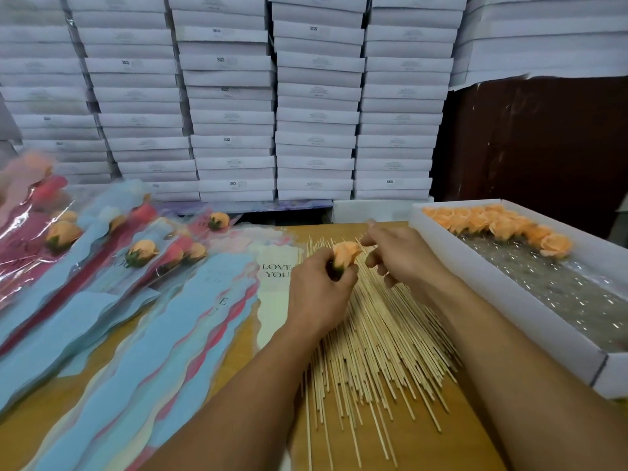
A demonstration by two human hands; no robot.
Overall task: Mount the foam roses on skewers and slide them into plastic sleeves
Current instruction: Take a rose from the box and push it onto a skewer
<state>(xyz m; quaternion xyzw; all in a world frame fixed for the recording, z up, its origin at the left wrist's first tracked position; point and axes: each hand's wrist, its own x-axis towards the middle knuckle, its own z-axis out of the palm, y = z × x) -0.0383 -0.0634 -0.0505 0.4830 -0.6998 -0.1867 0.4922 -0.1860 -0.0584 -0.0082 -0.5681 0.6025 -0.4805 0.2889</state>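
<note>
Our left hand grips a foam rose at eleven o'clock, while our nearer right hand, loosely curled and empty, hovers over skewers running six-to-twelve.

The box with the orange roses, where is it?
In the head view, the white box sits on the right, beside the pile of skewers, with its roses bunched at the far end.

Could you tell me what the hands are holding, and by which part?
The left hand grips an orange foam rose by its green base; the right hand holds nothing visible.
</note>
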